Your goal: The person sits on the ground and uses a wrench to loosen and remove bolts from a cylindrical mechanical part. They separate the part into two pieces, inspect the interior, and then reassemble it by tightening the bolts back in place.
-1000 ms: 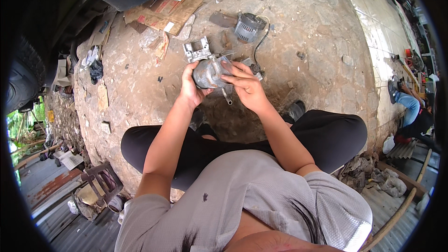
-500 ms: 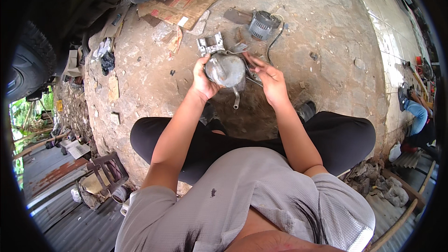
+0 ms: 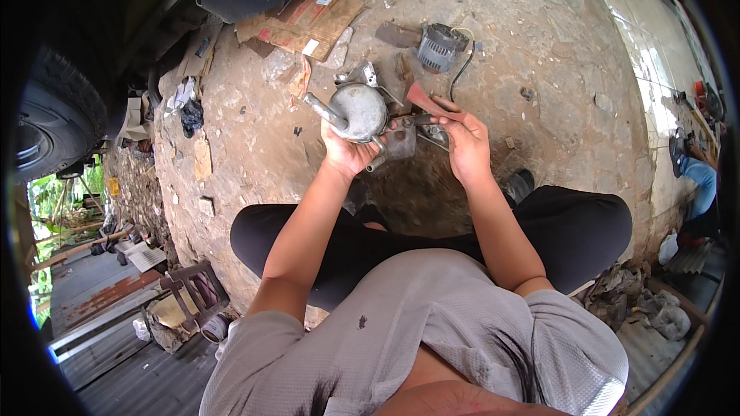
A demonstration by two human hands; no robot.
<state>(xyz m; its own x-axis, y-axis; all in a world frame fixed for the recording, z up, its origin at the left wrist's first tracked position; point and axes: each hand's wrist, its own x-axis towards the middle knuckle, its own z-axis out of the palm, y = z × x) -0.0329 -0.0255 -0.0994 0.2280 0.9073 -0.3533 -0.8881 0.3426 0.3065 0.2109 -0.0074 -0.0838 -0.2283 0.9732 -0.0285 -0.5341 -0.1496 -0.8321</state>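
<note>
My left hand (image 3: 348, 156) is closed around a round grey metal housing (image 3: 359, 106) with a pipe stub jutting to the upper left. My right hand (image 3: 469, 148), just to the right, grips a reddish flat strip (image 3: 423, 98) that widens at its far end; its exact kind is unclear. A silvery metal bracket (image 3: 364, 72) shows behind the housing; whether it is joined to it I cannot tell. Below and between my hands is a grey metal plate piece (image 3: 401, 142), partly covered by the housing.
A ribbed electric motor or alternator (image 3: 441, 48) with a cable lies beyond my right hand. Flattened cardboard (image 3: 324, 25) lies at the far left. A vehicle tyre (image 3: 58, 112) stands on the left. Another person's leg (image 3: 699, 185) is at the far right.
The housing in my left hand has turned, so its pipe stub now points up and left. The strip in my right hand has come away from the housing and tilted upward.
</note>
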